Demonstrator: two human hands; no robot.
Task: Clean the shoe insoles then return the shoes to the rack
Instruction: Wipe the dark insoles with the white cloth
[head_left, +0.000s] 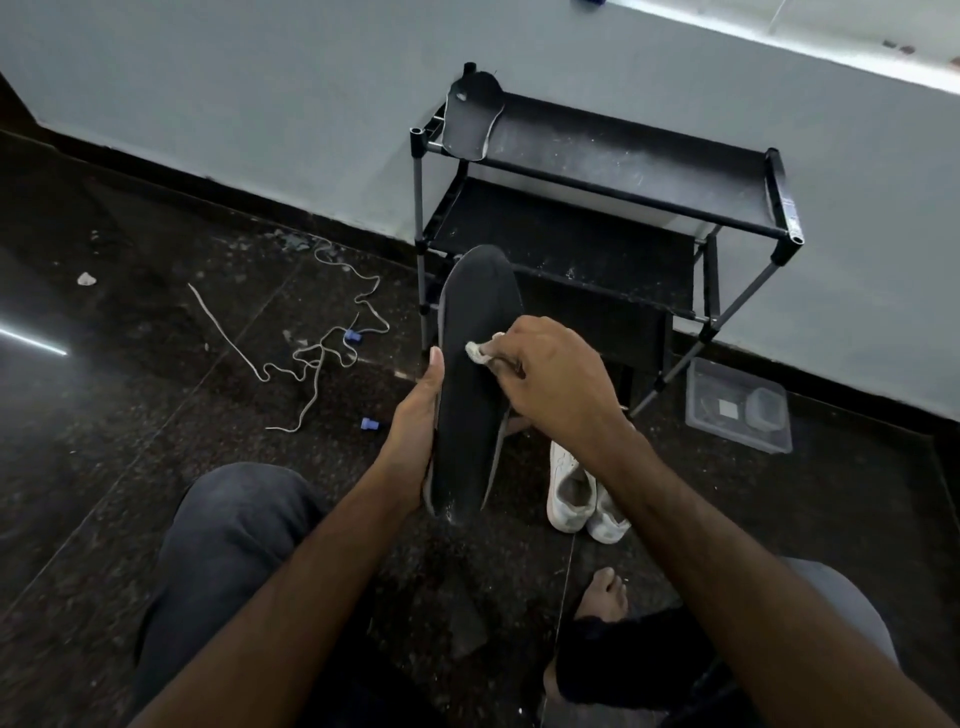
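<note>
My left hand (418, 415) holds a long black insole (475, 374) upright by its left edge, toe end pointing toward the rack. My right hand (556, 379) is closed on a small white wipe (480, 352) pressed against the insole's middle. A second black insole (472, 117) lies on the left end of the top shelf of the black shoe rack (623, 192). Two white shoes (584, 493) stand on the dark floor below my right wrist, openings facing up.
A tangled white cord (317, 353) with small blue pieces (370, 423) lies on the floor to the left. A clear plastic tray (740, 405) sits right of the rack by the wall. My knees and a bare foot (602, 592) fill the lower view.
</note>
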